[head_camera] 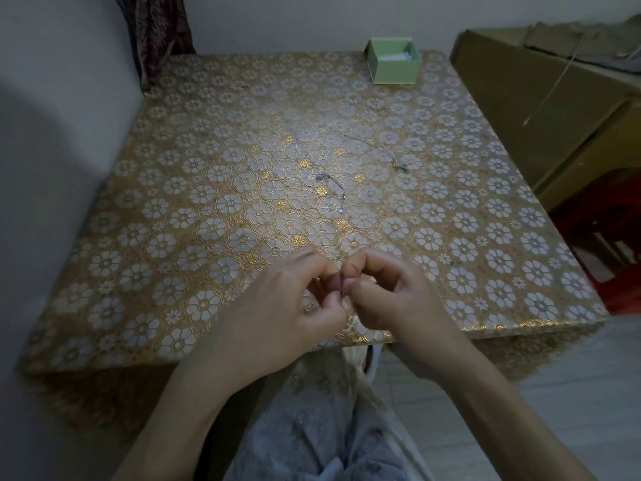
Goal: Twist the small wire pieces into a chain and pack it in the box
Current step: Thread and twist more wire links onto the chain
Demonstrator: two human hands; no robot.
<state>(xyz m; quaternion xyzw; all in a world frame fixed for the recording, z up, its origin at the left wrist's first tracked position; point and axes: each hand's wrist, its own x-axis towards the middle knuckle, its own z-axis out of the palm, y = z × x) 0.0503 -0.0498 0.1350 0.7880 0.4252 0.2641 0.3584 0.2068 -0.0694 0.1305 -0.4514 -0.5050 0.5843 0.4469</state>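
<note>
While both meet over the near tabletop [145, 216] edge, left hand [291, 307] and right hand [388, 296] pinch something too small to identify; green box [395, 67] far right.

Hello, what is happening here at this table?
A person sits at a table with a floral cover and works with both hands near its front edge. The left hand and the right hand meet fingertip to fingertip, pinching something too small to see clearly. Two thin wire pieces lie further back. An open green box stands at the far edge.
</note>
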